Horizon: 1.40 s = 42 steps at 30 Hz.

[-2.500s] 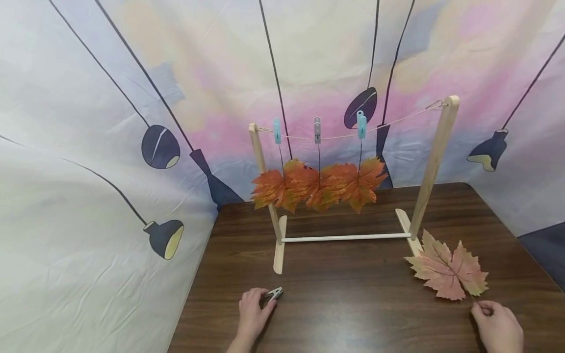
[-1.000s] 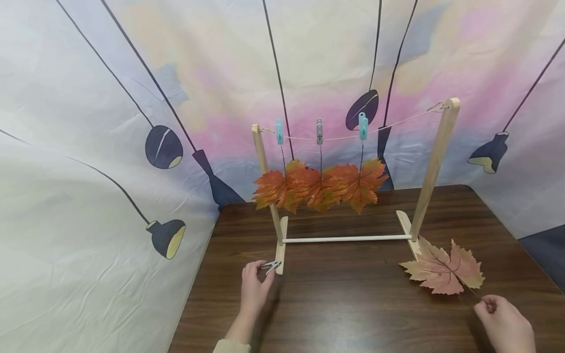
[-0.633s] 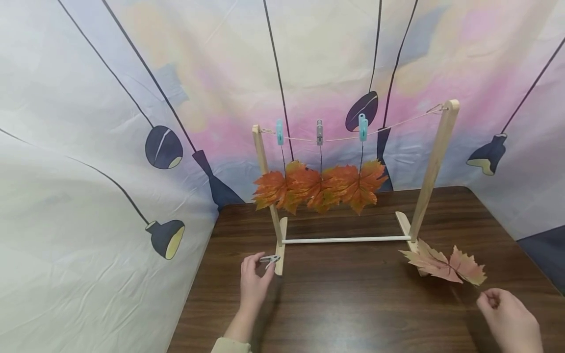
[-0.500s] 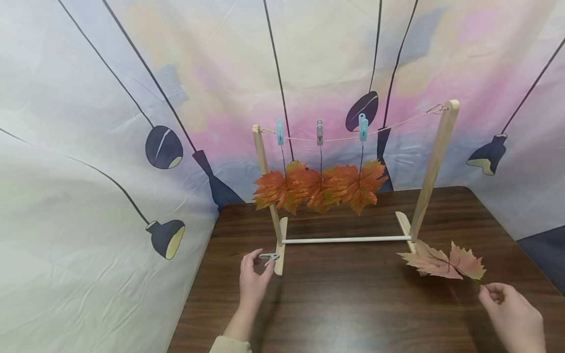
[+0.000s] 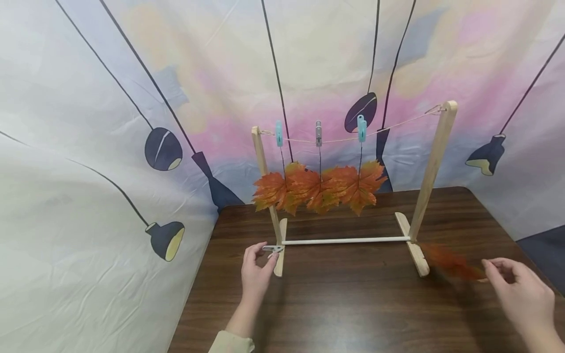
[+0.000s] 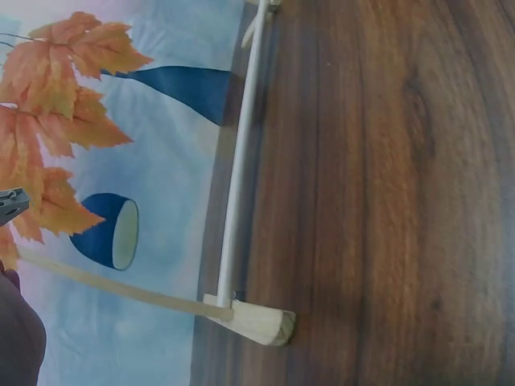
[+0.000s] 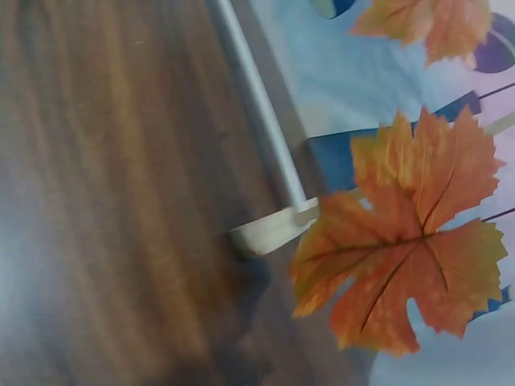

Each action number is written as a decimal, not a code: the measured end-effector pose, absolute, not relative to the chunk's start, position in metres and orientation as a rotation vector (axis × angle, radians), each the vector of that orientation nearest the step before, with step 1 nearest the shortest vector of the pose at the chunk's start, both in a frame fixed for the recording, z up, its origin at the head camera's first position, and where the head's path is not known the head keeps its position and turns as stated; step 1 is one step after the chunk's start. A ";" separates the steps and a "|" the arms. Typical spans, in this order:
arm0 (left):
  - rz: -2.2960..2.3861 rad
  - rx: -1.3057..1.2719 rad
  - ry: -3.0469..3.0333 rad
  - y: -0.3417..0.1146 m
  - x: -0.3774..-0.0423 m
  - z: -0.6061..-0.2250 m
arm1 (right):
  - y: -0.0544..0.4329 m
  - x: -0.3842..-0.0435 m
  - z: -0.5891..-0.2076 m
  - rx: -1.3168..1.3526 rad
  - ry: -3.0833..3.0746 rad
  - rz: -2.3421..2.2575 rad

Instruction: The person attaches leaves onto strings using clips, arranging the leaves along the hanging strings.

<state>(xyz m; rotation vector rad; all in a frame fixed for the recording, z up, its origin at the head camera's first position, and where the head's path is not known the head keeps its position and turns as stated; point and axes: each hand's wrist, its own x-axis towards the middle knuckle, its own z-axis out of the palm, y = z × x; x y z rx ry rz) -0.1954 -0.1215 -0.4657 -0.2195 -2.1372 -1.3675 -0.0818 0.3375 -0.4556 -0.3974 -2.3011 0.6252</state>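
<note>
My left hand (image 5: 256, 275) pinches a grey clothespin (image 5: 273, 248) between thumb and fingers, beside the rack's left foot. The clothespin's tip (image 6: 13, 206) shows at the edge of the left wrist view. At the right, my right hand (image 5: 523, 294) pinches the stem of an artificial maple leaf (image 5: 454, 263), blurred and seen nearly edge-on. Its orange face spreads wide as the maple leaf (image 7: 410, 241) in the right wrist view. Between the hands stands a wooden rack (image 5: 432, 171) with a string (image 5: 406, 120). Blue and grey clothespins (image 5: 319, 133) hold orange leaves (image 5: 309, 186) on it.
A white rod (image 5: 346, 240) joins the rack's two feet low over the brown wooden table (image 5: 335, 304). A painted cloth backdrop (image 5: 110, 255) surrounds the table at the back and sides. The right stretch of string, near the post, carries no clothespin.
Both hands have risen and moved forward, away from the table's near side. The leaf in my right hand has turned over from its pale side to its orange side.
</note>
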 end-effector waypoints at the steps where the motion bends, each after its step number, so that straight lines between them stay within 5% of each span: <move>1: -1.376 -0.221 -2.138 -0.119 -0.193 -0.459 | 0.338 -0.083 -0.452 -0.389 -2.287 0.624; 8: -1.359 -0.249 -2.127 -0.108 -0.184 -0.425 | 0.339 -0.094 -0.433 -0.392 -2.246 0.655; 22: -1.368 -0.319 -2.111 -0.115 -0.214 -0.434 | 0.341 -0.111 -0.403 -0.428 -2.299 0.639; 42: -1.387 -0.423 -2.133 -0.093 -0.225 -0.399 | 0.331 -0.134 -0.385 -0.410 -2.239 0.860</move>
